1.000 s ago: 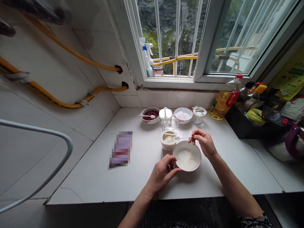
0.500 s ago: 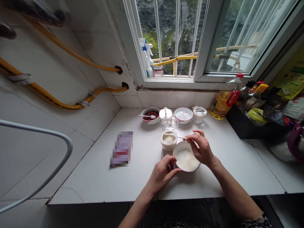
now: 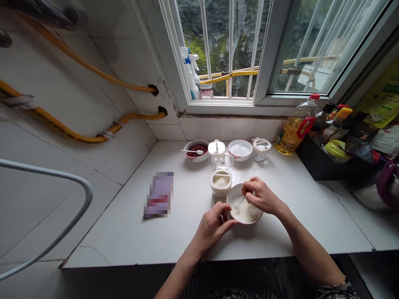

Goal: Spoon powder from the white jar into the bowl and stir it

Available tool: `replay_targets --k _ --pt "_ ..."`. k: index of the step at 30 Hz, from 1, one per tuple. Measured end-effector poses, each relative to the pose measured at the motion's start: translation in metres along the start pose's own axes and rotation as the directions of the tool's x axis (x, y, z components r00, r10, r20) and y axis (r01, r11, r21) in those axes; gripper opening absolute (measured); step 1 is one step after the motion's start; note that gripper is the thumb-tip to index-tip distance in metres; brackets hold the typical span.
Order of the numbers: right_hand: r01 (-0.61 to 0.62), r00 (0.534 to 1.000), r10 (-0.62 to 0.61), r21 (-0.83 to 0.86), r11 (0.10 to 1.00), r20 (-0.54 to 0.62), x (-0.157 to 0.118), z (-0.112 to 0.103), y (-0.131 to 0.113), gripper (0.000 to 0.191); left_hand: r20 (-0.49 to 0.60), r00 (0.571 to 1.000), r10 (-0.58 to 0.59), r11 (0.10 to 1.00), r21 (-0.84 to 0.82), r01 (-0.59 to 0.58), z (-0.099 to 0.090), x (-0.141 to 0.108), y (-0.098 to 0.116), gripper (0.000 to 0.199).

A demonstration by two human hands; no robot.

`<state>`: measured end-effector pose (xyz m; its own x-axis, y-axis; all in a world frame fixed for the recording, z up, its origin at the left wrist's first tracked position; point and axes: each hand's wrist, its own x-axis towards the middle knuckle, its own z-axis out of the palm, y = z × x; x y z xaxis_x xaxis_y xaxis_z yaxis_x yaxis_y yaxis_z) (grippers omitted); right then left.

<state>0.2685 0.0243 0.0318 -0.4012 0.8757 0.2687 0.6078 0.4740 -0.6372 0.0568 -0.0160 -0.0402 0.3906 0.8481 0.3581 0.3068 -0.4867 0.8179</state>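
Note:
My left hand [image 3: 216, 222] grips the near left rim of a white bowl [image 3: 231, 194] between thumb and fingers. Pale, off-white powder or grains [image 3: 249, 212] lie in that bowl. A small white spoon [image 3: 240, 202] is pinched in my right hand [image 3: 258, 195], its tip down in the bowl at the pale contents. Just behind and left of the bowl stands a white seasoning jar [image 3: 221, 189], its clear lid [image 3: 222, 161] raised. More pale contents show inside the jar.
Along the back stand a bowl of dark red bits [image 3: 196, 143] with a spoon across it, a second lidded jar [image 3: 216, 147], a bowl of white grains [image 3: 240, 155] and another jar [image 3: 261, 149]. An oil bottle [image 3: 289, 133] and a black bottle box [image 3: 311, 160] are right; a blurred purple packet [image 3: 158, 195] lies left.
My right hand has brought the spoon from the open jar down into the bowl. My left hand keeps its hold on the bowl's rim.

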Motion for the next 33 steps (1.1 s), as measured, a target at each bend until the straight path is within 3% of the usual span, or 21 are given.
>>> replay_targets --k 5,10,15,24,29,33 --pt "-0.117 0.991 0.131 0.239 0.964 -0.042 0.000 -0.005 0.001 0.018 0.009 1.000 -0.006 1.000 -0.002 0.006 0.000 0.000 0.000 0.024" --pt "-0.254 0.952 0.305 0.584 0.771 0.012 0.003 -0.012 0.007 0.009 0.004 1.000 0.002 1.000 0.000 -0.002 0.000 0.000 0.000 0.024" --pt "-0.274 0.933 0.360 0.674 0.686 0.013 0.005 -0.014 0.008 0.007 0.011 1.000 0.000 1.000 0.007 -0.001 0.000 0.001 0.001 0.025" --pt "-0.258 0.919 0.394 0.737 0.625 -0.012 0.007 -0.013 0.011 0.005 -0.009 0.999 0.031 1.000 0.001 -0.031 0.000 0.001 0.000 0.023" --pt "-0.106 0.916 0.352 0.732 0.673 -0.192 0.007 -0.001 0.009 0.008 0.004 0.999 0.038 0.999 0.020 -0.038 0.001 0.000 -0.002 0.025" --pt "0.062 0.892 0.176 0.498 0.865 -0.417 0.003 0.010 0.003 0.006 0.005 0.999 0.047 0.999 0.026 -0.047 0.001 -0.001 -0.004 0.025"
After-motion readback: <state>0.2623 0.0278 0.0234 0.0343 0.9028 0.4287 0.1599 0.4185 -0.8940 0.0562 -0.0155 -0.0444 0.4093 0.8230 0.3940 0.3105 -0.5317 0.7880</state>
